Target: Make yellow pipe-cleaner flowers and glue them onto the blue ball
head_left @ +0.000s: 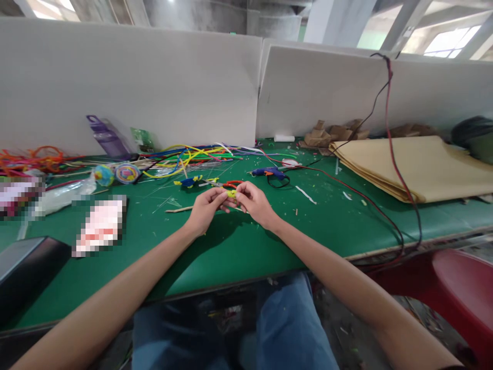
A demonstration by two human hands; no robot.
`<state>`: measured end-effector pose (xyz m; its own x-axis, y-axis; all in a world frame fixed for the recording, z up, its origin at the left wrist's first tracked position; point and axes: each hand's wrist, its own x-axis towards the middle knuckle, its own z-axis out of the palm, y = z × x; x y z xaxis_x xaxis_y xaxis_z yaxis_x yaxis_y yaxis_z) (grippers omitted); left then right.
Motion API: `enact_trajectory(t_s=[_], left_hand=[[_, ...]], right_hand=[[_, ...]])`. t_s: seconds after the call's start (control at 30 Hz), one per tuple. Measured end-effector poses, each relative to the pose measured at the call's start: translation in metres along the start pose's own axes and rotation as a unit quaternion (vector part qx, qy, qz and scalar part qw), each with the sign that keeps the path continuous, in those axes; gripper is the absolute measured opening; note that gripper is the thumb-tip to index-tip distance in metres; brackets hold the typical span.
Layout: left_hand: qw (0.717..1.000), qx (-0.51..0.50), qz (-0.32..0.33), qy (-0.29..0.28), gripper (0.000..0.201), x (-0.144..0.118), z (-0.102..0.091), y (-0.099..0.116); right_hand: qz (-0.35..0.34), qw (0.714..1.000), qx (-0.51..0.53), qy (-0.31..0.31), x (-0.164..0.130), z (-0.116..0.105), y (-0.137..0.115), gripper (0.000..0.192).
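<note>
Yellow piece (231,193) in my fingers, green table mat (239,241) under it. Glue gun (269,173) blue, scissors (231,183) handles orange-red. Paper stack (423,164) tan, cable (393,133) red and black, bottle (108,137) purple.

Both forearms are bare, with no sleeves, and the blue trousers (285,329) on the lap look like denim.

On the green mat-covered table (239,246), the small yellow pipe-cleaner piece (231,193) sits between the left hand (208,208) and right hand (254,203); behind them lies the blue glue gun (271,173) (slightly rightward), with the stack of tan paper sheets (419,164) far right.
</note>
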<state>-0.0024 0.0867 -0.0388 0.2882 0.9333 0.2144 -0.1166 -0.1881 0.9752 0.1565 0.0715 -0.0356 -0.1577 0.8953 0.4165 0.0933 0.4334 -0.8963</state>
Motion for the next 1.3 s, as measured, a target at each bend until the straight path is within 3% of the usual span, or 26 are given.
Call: enact_trajectory(t_s=[0.13, 0.67, 1.03, 1.3], left_hand=[[0.999, -0.027, -0.015, -0.012, 0.021, -0.0009, 0.0004, 0.0008], [0.999, 0.028, 0.016, 0.002, 0.022, -0.0034, 0.0005, 0.0007], [0.998, 0.052, 0.017, -0.023, 0.021, -0.0047, 0.0019, 0.0024], [0.990, 0.121, 0.068, -0.009, 0.020, -0.0086, 0.0005, 0.0024]], right_hand=[[0.012, 0.999, 0.034, -0.018, -0.0006, 0.0007, 0.0002, 0.009], [-0.047, 0.994, -0.100, -0.018, -0.0035, -0.0014, -0.0065, 0.007], [-0.081, 0.987, -0.141, -0.011, -0.0051, -0.0020, -0.0034, 0.006], [-0.071, 0.984, -0.162, -0.025, -0.0043, -0.0037, -0.0036, 0.008]])
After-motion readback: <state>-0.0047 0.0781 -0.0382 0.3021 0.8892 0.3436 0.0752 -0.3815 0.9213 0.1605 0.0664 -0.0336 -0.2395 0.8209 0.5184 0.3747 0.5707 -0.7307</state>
